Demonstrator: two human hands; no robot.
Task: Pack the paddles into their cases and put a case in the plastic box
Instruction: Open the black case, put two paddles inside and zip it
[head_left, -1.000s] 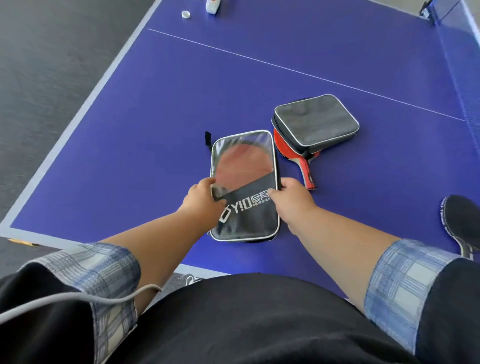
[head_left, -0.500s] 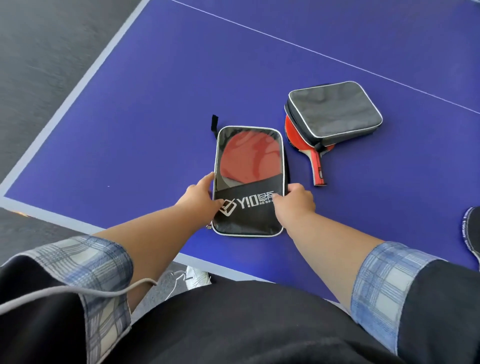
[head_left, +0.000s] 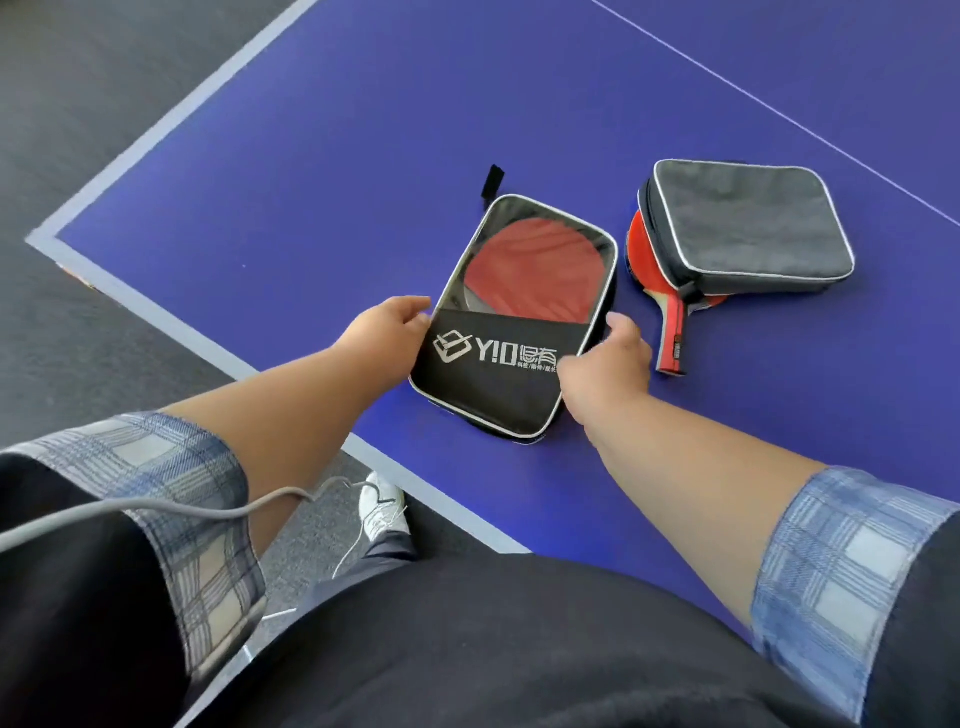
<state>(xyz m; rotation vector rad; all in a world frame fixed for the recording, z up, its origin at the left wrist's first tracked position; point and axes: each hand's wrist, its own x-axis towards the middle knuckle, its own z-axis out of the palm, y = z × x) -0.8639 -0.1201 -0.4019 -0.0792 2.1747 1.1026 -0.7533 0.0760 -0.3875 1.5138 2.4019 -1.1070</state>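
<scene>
— Left hand (head_left: 387, 325) first: we have it laid against the left long edge of the windowed case (head_left: 498, 395), with the fingers reaching out fairly straight. They touch the piping and grip nothing.
— And our right hand (head_left: 608, 358)?
— It is curled over the opposite long edge, thumb at the side wall and fingers on the black printed panel. We read that as a grip on the case.
— So the case sits between our two hands. Which way does it run?
— Lengthwise away from us, with the far end leaning a little to the right. The packed paddle (head_left: 535, 260) shows red through the window at that far end.
— Where on the table (head_left: 311, 182)?
— Flat, close to the near edge.
— What does the next move turn on?
— We cannot see a zip slider, so whether the case needs closing is unclear. If we go on to the second paddle (head_left: 672, 332), it lies to the right, half under the grey case (head_left: 743, 223), with its handle toward us. That puts it just beside our right hand and well apart from the left, so the right is nearer.
— And the plastic box?
— Not in view, so we cannot say which way the case must travel.
</scene>
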